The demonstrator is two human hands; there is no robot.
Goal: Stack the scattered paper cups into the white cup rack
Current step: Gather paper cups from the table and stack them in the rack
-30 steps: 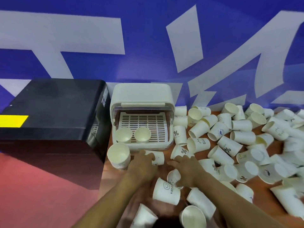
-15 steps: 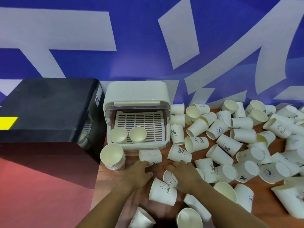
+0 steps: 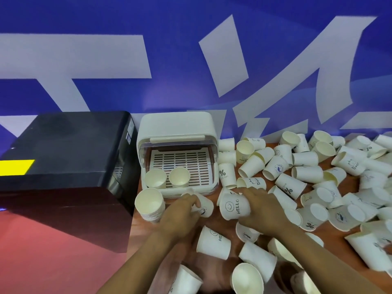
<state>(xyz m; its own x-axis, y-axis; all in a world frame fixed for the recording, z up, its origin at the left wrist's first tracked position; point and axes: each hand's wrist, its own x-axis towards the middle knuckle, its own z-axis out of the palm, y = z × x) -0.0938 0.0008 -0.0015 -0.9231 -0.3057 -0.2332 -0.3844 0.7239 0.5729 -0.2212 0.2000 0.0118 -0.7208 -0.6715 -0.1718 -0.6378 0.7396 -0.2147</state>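
- Right hand [image 3: 262, 211], fingers curled around a "HELLO" paper cup [image 3: 233, 206] just before the white cup rack [image 3: 177, 132].
- Left hand [image 3: 180, 211], fingers pinching another cup [image 3: 204, 205] above the worktop [image 3: 331, 251].
- Two cups [image 3: 167, 178] stand upright inside the rack.

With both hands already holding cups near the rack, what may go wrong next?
The left hand and its cup are close to the tall stack at the table edge; a bump might tip it off. The right hand lifts the HELLO cup among crowded loose cups, which may roll.
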